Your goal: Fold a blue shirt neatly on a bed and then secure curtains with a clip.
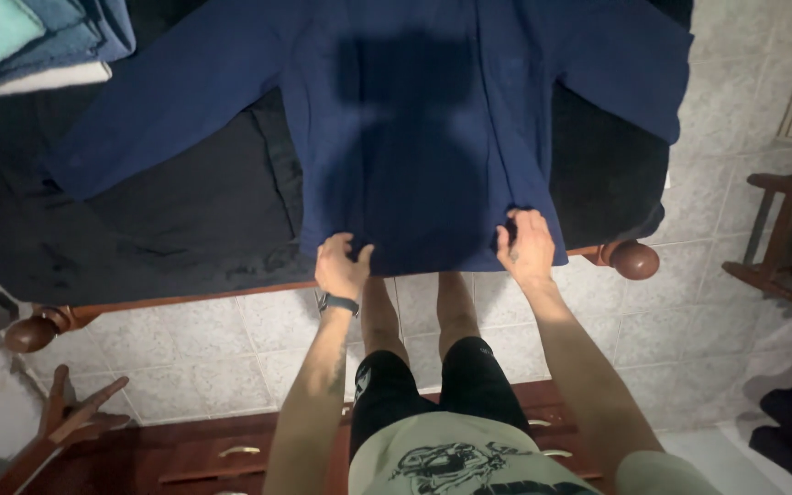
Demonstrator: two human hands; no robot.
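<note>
A dark blue long-sleeved shirt (414, 137) lies spread flat on a bed covered with a black sheet (185, 229), sleeves out to both sides. My left hand (341, 266) grips the shirt's bottom hem at its left corner. My right hand (526, 247) pinches the hem near the right corner. Both hands are at the bed's near edge. A dark watch sits on my left wrist.
Folded light blue and white cloth (29, 46) is stacked at the bed's far left. Round wooden bed knobs (634, 259) stick out at the near corners. A wooden chair (790, 238) stands to the right, a wooden dresser (231, 454) behind my legs, on a tiled floor.
</note>
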